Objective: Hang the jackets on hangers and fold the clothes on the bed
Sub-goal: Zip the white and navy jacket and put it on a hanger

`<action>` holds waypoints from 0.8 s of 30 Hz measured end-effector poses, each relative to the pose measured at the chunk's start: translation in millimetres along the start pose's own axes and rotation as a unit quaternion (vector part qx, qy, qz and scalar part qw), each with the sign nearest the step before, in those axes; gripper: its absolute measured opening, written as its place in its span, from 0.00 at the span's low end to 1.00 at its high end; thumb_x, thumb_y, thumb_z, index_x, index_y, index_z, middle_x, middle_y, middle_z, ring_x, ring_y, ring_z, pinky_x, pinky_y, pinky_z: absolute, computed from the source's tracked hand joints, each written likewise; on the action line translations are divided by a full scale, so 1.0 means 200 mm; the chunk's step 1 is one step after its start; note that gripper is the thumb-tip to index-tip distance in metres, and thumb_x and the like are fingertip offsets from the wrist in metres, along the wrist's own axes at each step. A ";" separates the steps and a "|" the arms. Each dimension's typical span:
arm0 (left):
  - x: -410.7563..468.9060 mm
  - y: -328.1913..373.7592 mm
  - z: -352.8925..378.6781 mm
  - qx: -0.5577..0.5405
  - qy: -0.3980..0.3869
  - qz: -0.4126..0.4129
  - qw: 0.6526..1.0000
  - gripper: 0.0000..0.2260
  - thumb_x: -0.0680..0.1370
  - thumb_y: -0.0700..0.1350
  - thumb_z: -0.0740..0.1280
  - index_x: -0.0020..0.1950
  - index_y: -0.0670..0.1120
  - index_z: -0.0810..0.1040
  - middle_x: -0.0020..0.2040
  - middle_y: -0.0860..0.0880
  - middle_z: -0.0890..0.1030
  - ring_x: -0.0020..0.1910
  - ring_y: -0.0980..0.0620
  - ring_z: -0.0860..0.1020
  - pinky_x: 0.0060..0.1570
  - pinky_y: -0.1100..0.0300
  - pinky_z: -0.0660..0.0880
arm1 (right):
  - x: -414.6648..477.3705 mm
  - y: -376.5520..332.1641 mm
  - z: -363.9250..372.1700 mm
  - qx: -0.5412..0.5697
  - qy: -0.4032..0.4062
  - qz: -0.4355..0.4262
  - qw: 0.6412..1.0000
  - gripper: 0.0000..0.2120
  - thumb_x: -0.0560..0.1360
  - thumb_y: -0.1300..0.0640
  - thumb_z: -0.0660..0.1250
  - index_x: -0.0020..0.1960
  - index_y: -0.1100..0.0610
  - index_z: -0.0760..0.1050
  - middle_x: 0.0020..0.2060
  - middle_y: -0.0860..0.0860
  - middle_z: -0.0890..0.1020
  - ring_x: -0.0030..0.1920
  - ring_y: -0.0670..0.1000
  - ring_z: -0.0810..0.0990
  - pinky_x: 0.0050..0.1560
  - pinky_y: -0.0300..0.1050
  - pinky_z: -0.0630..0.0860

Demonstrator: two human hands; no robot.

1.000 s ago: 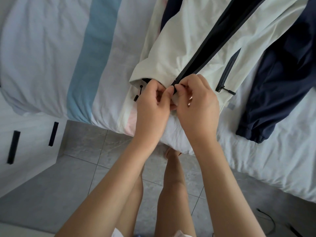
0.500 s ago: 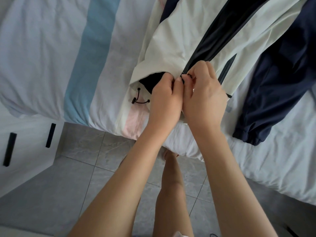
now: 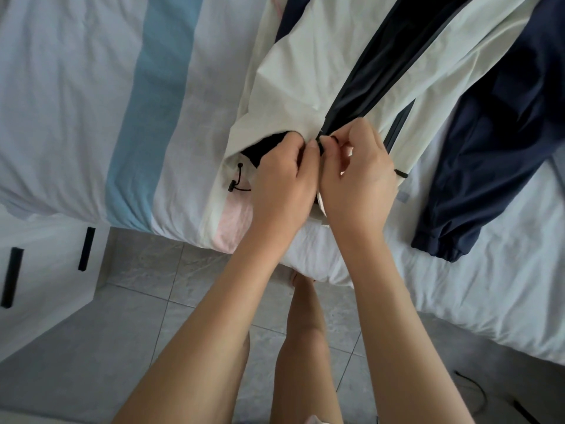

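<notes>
Most of the task looks undone: on the bed (image 3: 76, 102) the jacket (image 3: 305, 75) lies flat by the edge, front open, no hanger in sight. Our left hand (image 3: 281, 185) pinches the hem; our right hand (image 3: 357, 179) pinches the zip (image 3: 325, 141) at its foot.

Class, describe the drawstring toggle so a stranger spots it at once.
On the striped bed lies a white jacket. At its hem, beside the left hand, sits the drawstring toggle: a black stopper on a cord, unlike the flat pocket zip.
</notes>
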State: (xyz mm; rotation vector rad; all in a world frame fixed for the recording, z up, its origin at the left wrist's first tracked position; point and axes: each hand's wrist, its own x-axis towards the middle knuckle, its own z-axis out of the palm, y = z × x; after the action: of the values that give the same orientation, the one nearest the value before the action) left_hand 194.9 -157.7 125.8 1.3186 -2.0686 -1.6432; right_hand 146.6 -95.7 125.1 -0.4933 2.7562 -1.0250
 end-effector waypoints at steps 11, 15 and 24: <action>-0.04 -0.02 -0.02 -0.031 0.004 0.022 0.999 0.18 0.75 0.44 0.61 0.27 0.49 0.60 0.21 0.56 0.63 0.24 0.57 0.62 0.26 0.61 0.60 | -0.03 -0.03 -0.01 0.023 0.000 0.053 0.998 0.08 0.76 0.55 0.65 0.40 0.54 0.69 0.32 0.42 0.70 0.31 0.43 0.69 0.31 0.41 0.66; -0.07 -0.01 -0.01 -0.049 0.010 0.022 0.998 0.18 0.77 0.43 0.62 0.28 0.50 0.61 0.21 0.56 0.64 0.23 0.58 0.62 0.26 0.64 0.60 | -0.05 -0.04 -0.01 0.050 0.028 0.059 0.997 0.09 0.75 0.58 0.65 0.39 0.54 0.66 0.33 0.43 0.71 0.31 0.45 0.69 0.30 0.43 0.66; -0.14 -0.07 -0.08 -0.058 -0.033 -0.024 0.997 0.13 0.80 0.52 0.61 0.36 0.50 0.69 0.27 0.59 0.71 0.28 0.62 0.70 0.31 0.69 0.66 | -0.08 -0.01 -0.03 0.112 -0.143 -0.029 0.983 0.03 0.78 0.63 0.59 0.46 0.60 0.71 0.39 0.47 0.74 0.35 0.46 0.71 0.34 0.40 0.69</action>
State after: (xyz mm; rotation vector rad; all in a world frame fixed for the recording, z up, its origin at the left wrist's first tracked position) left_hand 228.0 -147.7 130.4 1.3033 -1.9588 -1.8206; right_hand 160.4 -88.3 131.4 -0.6331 2.3557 -1.1586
